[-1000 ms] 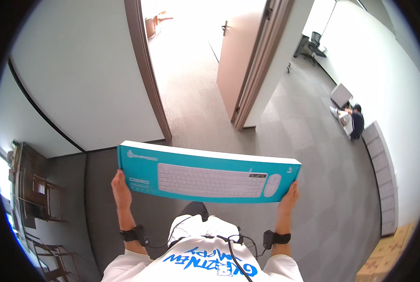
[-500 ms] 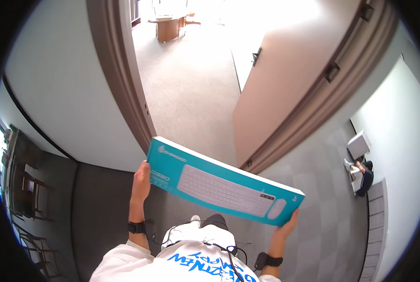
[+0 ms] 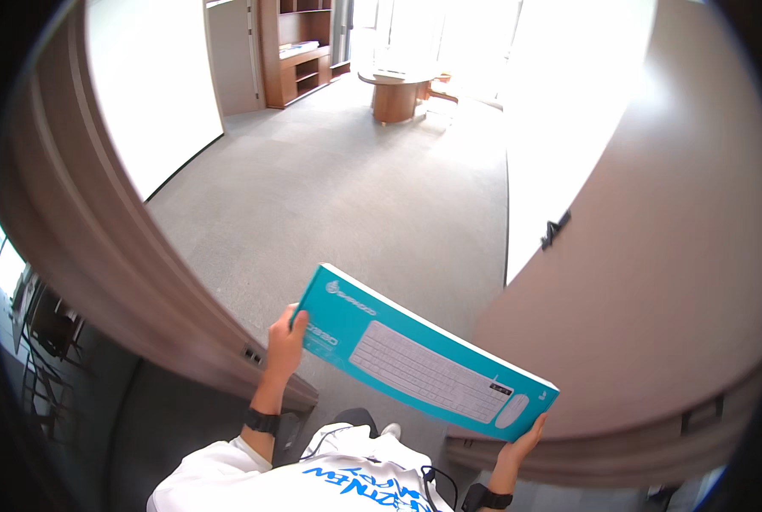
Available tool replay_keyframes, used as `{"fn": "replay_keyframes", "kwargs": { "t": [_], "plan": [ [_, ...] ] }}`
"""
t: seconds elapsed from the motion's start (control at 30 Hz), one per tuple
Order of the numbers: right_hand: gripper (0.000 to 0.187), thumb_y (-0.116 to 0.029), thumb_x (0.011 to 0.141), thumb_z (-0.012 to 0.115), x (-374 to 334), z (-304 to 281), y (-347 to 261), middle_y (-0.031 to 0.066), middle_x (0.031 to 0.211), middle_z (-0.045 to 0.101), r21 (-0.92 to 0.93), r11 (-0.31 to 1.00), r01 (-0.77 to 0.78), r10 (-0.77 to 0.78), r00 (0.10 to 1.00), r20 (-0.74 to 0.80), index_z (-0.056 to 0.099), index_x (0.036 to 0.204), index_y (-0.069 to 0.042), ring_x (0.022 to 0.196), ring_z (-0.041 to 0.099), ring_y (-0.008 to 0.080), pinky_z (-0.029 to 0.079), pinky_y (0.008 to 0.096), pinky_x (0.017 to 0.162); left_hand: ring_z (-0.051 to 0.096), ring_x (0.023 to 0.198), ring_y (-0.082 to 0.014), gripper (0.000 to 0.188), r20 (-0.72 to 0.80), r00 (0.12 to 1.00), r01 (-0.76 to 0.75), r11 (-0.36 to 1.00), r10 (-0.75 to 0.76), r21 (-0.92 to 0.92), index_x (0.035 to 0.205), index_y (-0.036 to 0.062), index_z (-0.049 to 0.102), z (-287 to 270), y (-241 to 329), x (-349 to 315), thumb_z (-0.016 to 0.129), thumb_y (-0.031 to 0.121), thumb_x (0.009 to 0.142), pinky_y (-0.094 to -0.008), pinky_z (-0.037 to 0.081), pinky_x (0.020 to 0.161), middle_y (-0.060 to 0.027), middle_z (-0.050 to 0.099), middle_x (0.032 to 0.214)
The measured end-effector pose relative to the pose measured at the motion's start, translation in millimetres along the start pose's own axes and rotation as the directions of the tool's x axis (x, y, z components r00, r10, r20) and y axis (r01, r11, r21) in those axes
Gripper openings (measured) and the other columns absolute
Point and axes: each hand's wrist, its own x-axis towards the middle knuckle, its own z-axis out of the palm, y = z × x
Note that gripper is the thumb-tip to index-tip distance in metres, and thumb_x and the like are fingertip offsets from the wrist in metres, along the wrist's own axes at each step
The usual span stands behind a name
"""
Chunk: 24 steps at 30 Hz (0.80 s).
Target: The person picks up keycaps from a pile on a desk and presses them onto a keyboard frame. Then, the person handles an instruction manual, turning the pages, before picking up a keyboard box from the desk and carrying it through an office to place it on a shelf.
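A long flat teal box (image 3: 338, 334) with white edges, picturing a white keyboard and mouse, is held out in front of my body. It tilts down toward the right. My left hand (image 3: 285, 341) grips its left end, with the thumb on the front face. At the lower right corner, my right hand (image 3: 526, 441) closes around the other end. Part of the fingers of both hands is hidden behind the box.
I stand in a doorway, the door frame (image 3: 142, 256) at my left and an open door (image 3: 628, 299) with a dark handle (image 3: 555, 230) at my right. Beyond lie grey carpet (image 3: 355, 205), a wooden desk (image 3: 395, 101), a chair (image 3: 442, 92) and a wooden bookcase (image 3: 280, 72).
I have moved forward into the doorway, so the desk and bookcase show more. The box stays in both hands and sits slightly lower and farther right in view.
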Motion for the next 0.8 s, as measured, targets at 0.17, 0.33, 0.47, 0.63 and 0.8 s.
{"fn": "replay_keyframes", "kwargs": {
  "t": [0.17, 0.33, 0.47, 0.63, 0.8],
  "plan": [
    [0.055, -0.047, 0.104, 0.045, -11.2, 35.8, 0.8, 0.0104, 0.126, 0.060, -0.107, 0.992, 0.066, -0.033, 0.958, 0.284, 0.053, 0.132, 0.000, 0.113, 0.058, 0.0225, 0.045, 0.0368, 0.097, 0.047, 0.070, -0.0075, 0.036, -0.227, 0.955, 0.109, 0.937, -0.192, -0.333, 0.106, 0.0014, 0.062, -49.9, -73.1, -85.4, 0.047, 0.034, 0.105, -0.0261, 0.041, 0.060, 0.0020, 0.052, 0.076],
    [0.048, -0.041, 0.105, 0.044, -58.1, 62.6, 25.2, 0.0081, 0.114, 0.064, -0.110, 0.993, 0.046, 0.013, 0.876, 0.481, 0.056, 0.125, 0.000, 0.104, 0.061, 0.0187, 0.048, 0.0319, 0.090, 0.041, 0.067, -0.0053, 0.036, -0.488, 0.839, 0.068, 0.937, -0.240, -0.344, 0.103, 0.0008, 0.064, -92.1, -151.7, -155.5, 0.049, 0.033, 0.104, -0.0240, 0.034, 0.058, 0.0049, 0.047, 0.075],
    [0.046, -0.040, 0.105, 0.044, -122.3, 36.7, 59.0, 0.0076, 0.114, 0.063, -0.117, 0.982, -0.148, 0.187, 0.836, 0.516, 0.056, 0.124, -0.001, 0.104, 0.061, 0.0186, 0.047, 0.0325, 0.092, 0.040, 0.066, -0.0050, 0.036, -0.466, 0.860, 0.081, 0.957, -0.209, -0.280, 0.100, 0.0007, 0.064, -176.8, -143.0, -178.5, 0.051, 0.035, 0.103, -0.0245, 0.032, 0.057, 0.0055, 0.045, 0.072],
    [0.047, -0.043, 0.105, 0.044, -0.7, 90.0, 121.1, 0.0079, 0.118, 0.063, -0.039, 0.983, -0.177, 0.171, 0.837, 0.520, 0.057, 0.125, -0.003, 0.111, 0.059, 0.0212, 0.044, 0.0374, 0.096, 0.044, 0.067, -0.0047, 0.037, -0.503, 0.846, 0.055, 0.967, -0.178, -0.250, 0.110, 0.0005, 0.064, -74.1, -152.1, -79.5, 0.050, 0.034, 0.103, -0.0243, 0.036, 0.059, 0.0043, 0.051, 0.074],
    [0.055, -0.047, 0.105, 0.037, -22.6, 98.9, 184.5, 0.0113, 0.131, 0.059, -0.024, 0.981, -0.195, 0.184, 0.868, 0.461, 0.053, 0.133, -0.004, 0.122, 0.055, 0.0265, 0.041, 0.0414, 0.104, 0.053, 0.078, -0.0075, 0.041, -0.390, 0.907, 0.057, 0.963, -0.160, -0.263, 0.121, -0.0005, 0.061, -89.1, -158.8, -67.8, 0.051, 0.035, 0.103, -0.0247, 0.043, 0.069, -0.0002, 0.060, 0.084]
  ]
}}
